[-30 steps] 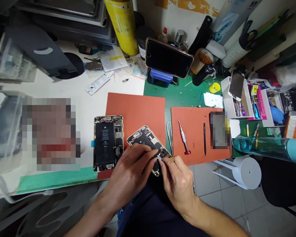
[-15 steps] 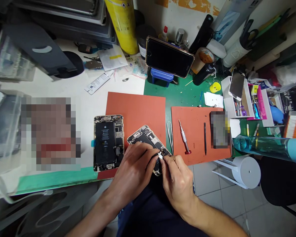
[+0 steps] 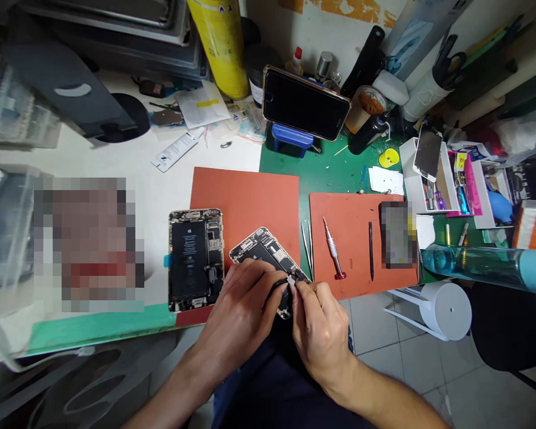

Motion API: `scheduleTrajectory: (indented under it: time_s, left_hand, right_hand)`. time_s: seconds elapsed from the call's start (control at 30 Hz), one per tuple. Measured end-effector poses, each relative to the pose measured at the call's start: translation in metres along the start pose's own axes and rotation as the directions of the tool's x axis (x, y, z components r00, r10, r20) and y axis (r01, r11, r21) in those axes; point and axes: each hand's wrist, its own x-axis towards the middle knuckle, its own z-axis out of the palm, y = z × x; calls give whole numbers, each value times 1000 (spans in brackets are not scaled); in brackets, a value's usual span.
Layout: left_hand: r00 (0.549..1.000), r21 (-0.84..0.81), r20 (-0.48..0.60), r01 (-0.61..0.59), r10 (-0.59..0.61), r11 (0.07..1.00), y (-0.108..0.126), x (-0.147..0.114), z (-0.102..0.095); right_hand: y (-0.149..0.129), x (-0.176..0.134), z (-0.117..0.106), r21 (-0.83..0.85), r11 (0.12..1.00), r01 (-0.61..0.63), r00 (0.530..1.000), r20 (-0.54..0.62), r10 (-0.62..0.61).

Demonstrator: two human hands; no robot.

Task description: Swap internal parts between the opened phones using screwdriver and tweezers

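The phone [image 3: 277, 256] lies slanted on the near part of the left mat [image 3: 245, 196], insides bared, its lower end under the hands and seemingly at or past the surface's near edge. Above that end, the left hand [image 3: 243, 298] has thumb and forefinger pinched on a small pale bit [image 3: 290, 279]; the right hand [image 3: 319, 319] has its own thumb and forefinger closed on the other side of it. What the bit is, and whether it is joined to the phone, is too small to tell.

The likeliest trouble, I would judge, is a slip: with so little to hold, uneven pressure from the two grips could bend the bit or flick it away. If it is attached, a sharp pull could tear whatever links it. A downward push on the lower end could tip the phone if that end does overhang, and a dropped bit might then fall towards the lap or the floor [image 3: 375, 328].

A second open phone [image 3: 188, 259] lies left of the left hand, close enough that a shifting wrist could nudge it. Tweezers [image 3: 311, 244] lie just beyond the right hand, with a screwdriver [image 3: 333, 250] farther right; a swinging knuckle could knock the tweezers
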Motion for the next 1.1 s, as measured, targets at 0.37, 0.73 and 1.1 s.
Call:
scheduleTrajectory:
  time_s: [0.37, 0.73, 1.1]
  left_hand:
    - [1000, -16, 1, -6, 6, 1000, 2, 2, -1]
    - [999, -12, -16, 31, -31, 999, 4, 2, 3]
    - [998, -10, -21, 56, -56, 998, 8, 3, 5]
  right_hand:
    - [2, -6, 6, -3, 999, 35, 998, -51, -35]
    - [3, -6, 5, -25, 999, 45, 998, -39, -46]
    - [2, -4, 6, 27, 1000, 5, 999, -41, -4]
